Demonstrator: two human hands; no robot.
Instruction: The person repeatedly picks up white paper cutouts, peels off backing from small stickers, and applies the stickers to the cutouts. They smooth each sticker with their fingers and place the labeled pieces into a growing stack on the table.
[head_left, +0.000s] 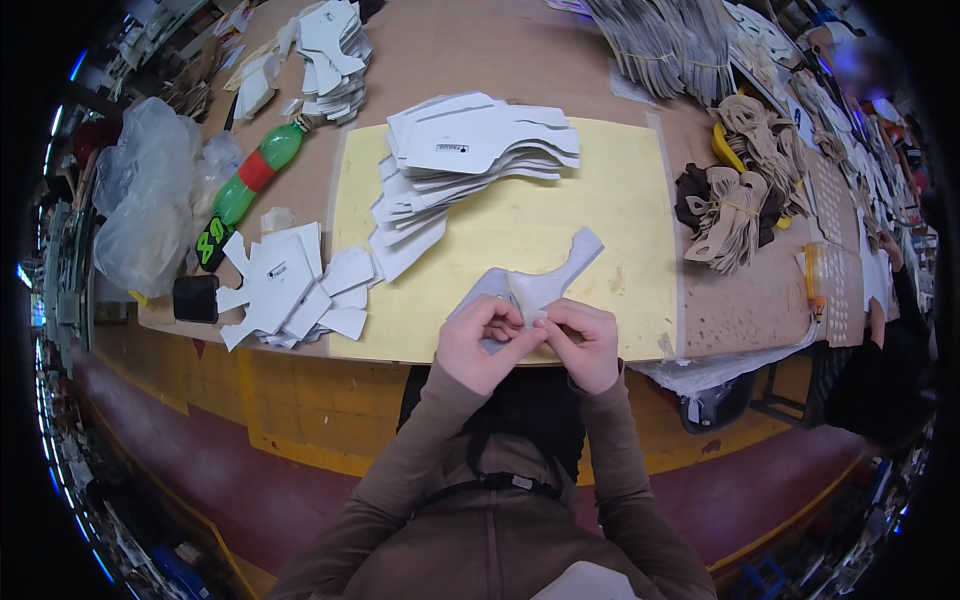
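Both hands meet at the near edge of the yellow sheet (pixel 620 200), around a pale grey-white cut piece (pixel 553 284) with a curved arm, shaped like a shoe-upper part. My left hand (pixel 482 338) is closed on the piece, thumb and fingers pinching its near edge. Beside it my right hand (pixel 584 343) pinches the same edge, the two sets of fingertips nearly touching. Part of the piece looks folded or layered; the fingers hide its near end. Beyond the hands lies a fanned stack of similar white pieces (pixel 470 140). To the left is a loose pile of white pieces (pixel 285 275).
A green bottle (pixel 262 172) lies at the left by clear plastic bags (pixel 150 190) and a black case (pixel 196 298). Another white stack (pixel 330 60) is farther back. Bundled beige pieces (pixel 728 215) and grey strips (pixel 665 45) lie right; a person's dark sleeve (pixel 895 330) shows at far right.
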